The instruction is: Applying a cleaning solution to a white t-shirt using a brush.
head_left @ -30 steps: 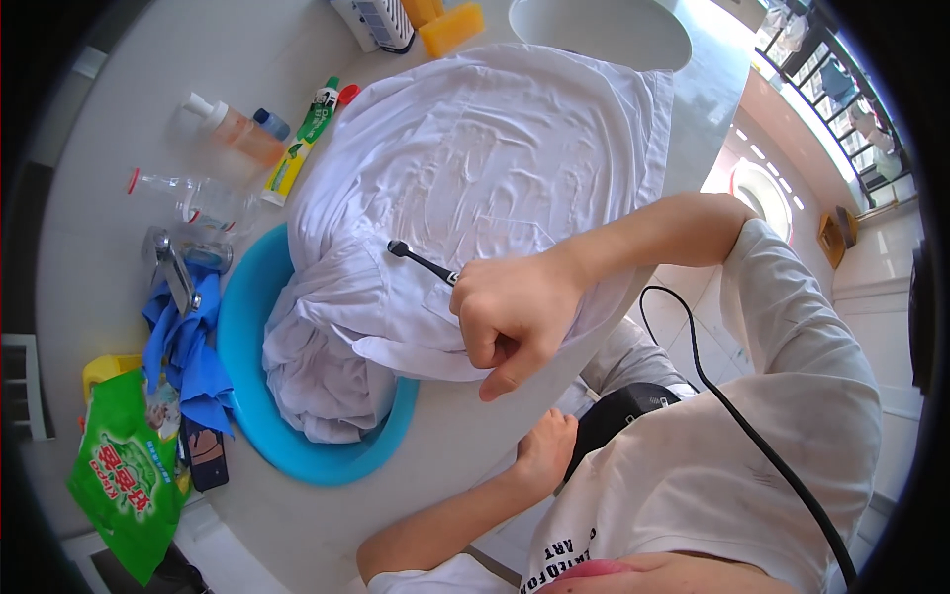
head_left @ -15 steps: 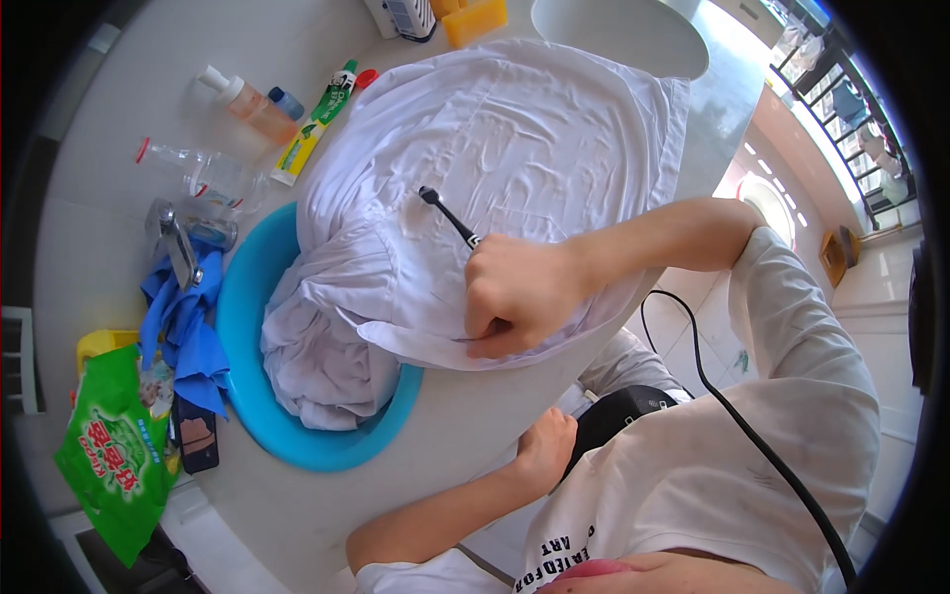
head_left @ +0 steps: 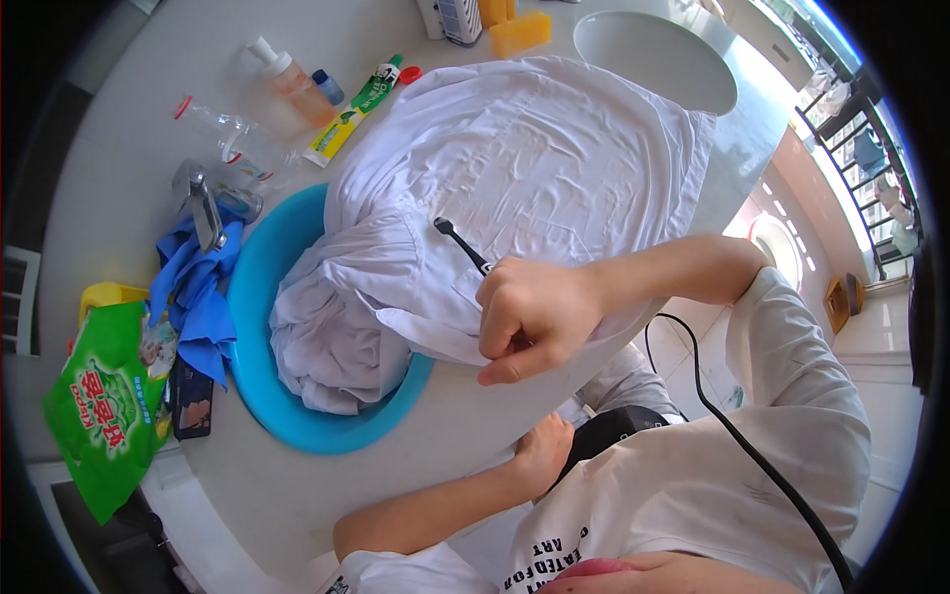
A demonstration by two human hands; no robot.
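Observation:
My right hand (head_left: 542, 315) is closed round the handle of a black toothbrush (head_left: 463, 247). The brush head rests on or just over a white shirt (head_left: 564, 158) spread across the counter, its cloth wet-looking and rippled. One end of the shirt is bunched up inside a blue basin (head_left: 259, 396). Low in front of my body, my left hand (head_left: 545, 451) has curled fingers beside a black waist pouch (head_left: 609, 432). Whatever those fingers hold, if anything, is hidden.
Left of the shirt lie a toothpaste tube (head_left: 354, 111), a pump bottle (head_left: 295, 87), a clear plastic bottle (head_left: 242, 144), a metal tap (head_left: 204, 210), blue gloves (head_left: 198, 287), a phone (head_left: 191, 401) and a green packet (head_left: 104, 411). A sink (head_left: 658, 59) sits behind the shirt.
My right hand and the toothbrush have moved toward me over the shirt. The whole view has shifted a little. My left hand stays in its place by the pouch.

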